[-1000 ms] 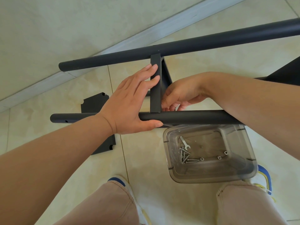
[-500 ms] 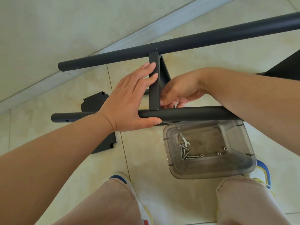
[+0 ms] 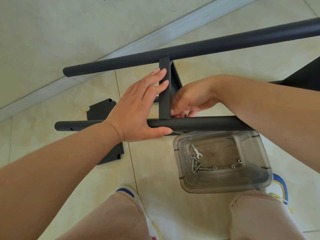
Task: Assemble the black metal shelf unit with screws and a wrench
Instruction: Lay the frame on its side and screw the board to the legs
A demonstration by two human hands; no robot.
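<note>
Plainly unmarked black shelf frame

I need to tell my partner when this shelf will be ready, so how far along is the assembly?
Early. Done: a crosspiece sits between the two black tubes. In hand: left hand braces it; right hand works at the lower joint. Left: wrench, screws and nuts in the clear tub, a loose panel on the floor.

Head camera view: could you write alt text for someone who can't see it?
A person's left hand steadies a black crossbar between two black tubes while the right hand works at its lower joint. A clear tub holds screws and a wrench.
</note>
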